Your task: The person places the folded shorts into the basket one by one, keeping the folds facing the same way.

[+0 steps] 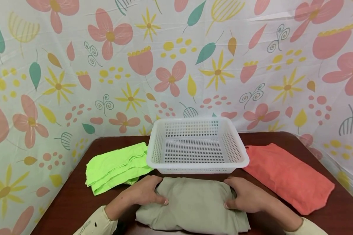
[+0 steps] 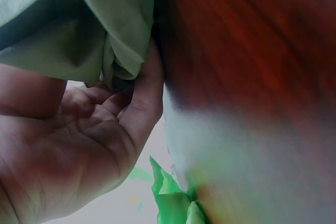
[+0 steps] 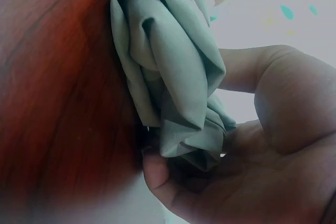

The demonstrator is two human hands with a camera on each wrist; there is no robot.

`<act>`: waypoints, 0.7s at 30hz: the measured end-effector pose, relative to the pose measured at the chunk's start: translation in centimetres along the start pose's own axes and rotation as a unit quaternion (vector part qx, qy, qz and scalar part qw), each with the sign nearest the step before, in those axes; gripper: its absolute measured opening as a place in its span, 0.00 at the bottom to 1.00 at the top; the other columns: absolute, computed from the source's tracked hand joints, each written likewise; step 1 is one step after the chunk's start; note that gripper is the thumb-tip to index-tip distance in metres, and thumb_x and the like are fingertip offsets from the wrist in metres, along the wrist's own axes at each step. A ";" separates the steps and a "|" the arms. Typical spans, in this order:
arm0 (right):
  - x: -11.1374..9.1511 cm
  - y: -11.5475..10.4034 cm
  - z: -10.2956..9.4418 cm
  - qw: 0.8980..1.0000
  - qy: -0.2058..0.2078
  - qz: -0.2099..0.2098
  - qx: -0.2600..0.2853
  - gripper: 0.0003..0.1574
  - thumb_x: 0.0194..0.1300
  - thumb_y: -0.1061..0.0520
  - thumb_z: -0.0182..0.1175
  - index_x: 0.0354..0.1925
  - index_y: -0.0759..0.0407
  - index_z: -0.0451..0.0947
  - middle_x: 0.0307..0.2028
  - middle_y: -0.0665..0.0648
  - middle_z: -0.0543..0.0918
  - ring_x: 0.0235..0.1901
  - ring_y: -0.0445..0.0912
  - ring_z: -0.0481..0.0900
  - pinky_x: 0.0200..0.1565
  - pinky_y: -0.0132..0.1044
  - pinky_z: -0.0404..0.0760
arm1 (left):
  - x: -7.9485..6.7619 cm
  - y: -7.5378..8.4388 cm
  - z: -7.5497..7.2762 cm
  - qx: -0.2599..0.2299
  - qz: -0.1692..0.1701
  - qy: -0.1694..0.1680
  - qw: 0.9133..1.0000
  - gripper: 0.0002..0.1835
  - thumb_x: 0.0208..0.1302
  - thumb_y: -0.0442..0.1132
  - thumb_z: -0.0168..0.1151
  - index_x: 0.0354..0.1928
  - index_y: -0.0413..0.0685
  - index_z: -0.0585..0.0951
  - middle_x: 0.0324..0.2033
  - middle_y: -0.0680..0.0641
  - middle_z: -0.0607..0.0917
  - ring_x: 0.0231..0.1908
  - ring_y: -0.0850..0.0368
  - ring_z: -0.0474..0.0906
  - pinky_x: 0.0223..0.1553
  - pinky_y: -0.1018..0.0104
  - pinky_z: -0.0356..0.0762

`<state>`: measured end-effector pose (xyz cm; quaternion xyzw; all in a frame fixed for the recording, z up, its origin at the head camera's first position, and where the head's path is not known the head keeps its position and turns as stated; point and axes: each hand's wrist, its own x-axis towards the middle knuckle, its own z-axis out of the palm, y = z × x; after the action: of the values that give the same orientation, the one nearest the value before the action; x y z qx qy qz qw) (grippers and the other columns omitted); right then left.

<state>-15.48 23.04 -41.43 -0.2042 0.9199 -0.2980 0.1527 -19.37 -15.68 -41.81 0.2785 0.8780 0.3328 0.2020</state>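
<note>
A folded grey-green cloth, perhaps a garment, lies at the front of the table. My left hand grips its left side, thumb on top and fingers curled at the far edge. On the opposite side my right hand holds it the same way. In the left wrist view the left hand's fingers reach under the layered cloth. The right wrist view has the bunched cloth folds between thumb and fingers, with one fingertip low against the table.
Just behind the cloth stands a white perforated plastic basket with nothing in it. A folded bright green cloth lies to its left and a folded coral cloth to its right. A flower-printed curtain surrounds the dark wooden table.
</note>
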 end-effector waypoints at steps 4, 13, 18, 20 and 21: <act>0.0 -0.1 0.2 1.000 -0.004 -0.019 0.008 0.30 0.55 0.52 0.80 0.54 0.56 0.80 0.39 0.46 0.81 0.40 0.43 0.77 0.44 0.43 0.79 | 0.0 -0.1 0.0 0.003 0.000 0.001 1.000 0.23 0.56 0.49 0.83 0.51 0.56 0.84 0.38 0.63 0.87 0.39 0.66 0.82 0.44 0.66 0.80; -0.1 0.0 0.3 0.999 -0.013 -0.031 0.029 0.26 0.56 0.53 0.79 0.51 0.53 0.81 0.36 0.44 0.81 0.37 0.39 0.77 0.42 0.37 0.78 | 0.1 -0.4 0.2 -0.003 -0.008 -0.004 1.000 0.19 0.56 0.49 0.83 0.45 0.54 0.85 0.33 0.61 0.87 0.33 0.65 0.81 0.39 0.66 0.81; 0.0 0.4 0.1 0.995 -0.039 -0.042 0.083 0.21 0.58 0.56 0.78 0.49 0.52 0.83 0.36 0.45 0.84 0.35 0.39 0.80 0.41 0.35 0.79 | -0.1 -0.4 0.2 -0.003 -0.011 -0.007 1.000 0.16 0.55 0.49 0.83 0.39 0.54 0.85 0.29 0.59 0.86 0.29 0.64 0.79 0.34 0.67 0.80; 0.1 0.6 0.1 0.991 -0.051 -0.050 0.114 0.19 0.58 0.57 0.77 0.47 0.50 0.84 0.35 0.46 0.85 0.34 0.40 0.81 0.40 0.35 0.79 | -0.2 -0.3 0.1 -0.010 -0.011 -0.010 1.000 0.15 0.55 0.48 0.83 0.39 0.54 0.85 0.28 0.58 0.86 0.28 0.65 0.78 0.34 0.68 0.80; 0.1 0.7 0.1 0.988 -0.057 -0.054 0.131 0.18 0.58 0.58 0.76 0.47 0.50 0.85 0.35 0.47 0.86 0.33 0.40 0.82 0.39 0.35 0.80 | -0.2 -0.3 0.1 -0.017 -0.010 -0.011 1.000 0.15 0.55 0.47 0.83 0.39 0.54 0.86 0.28 0.58 0.86 0.28 0.64 0.78 0.34 0.68 0.80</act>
<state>-15.70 23.46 -41.93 -0.2486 0.8504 -0.4113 0.2139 -19.25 -15.92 -42.03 0.2701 0.8728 0.3422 0.2193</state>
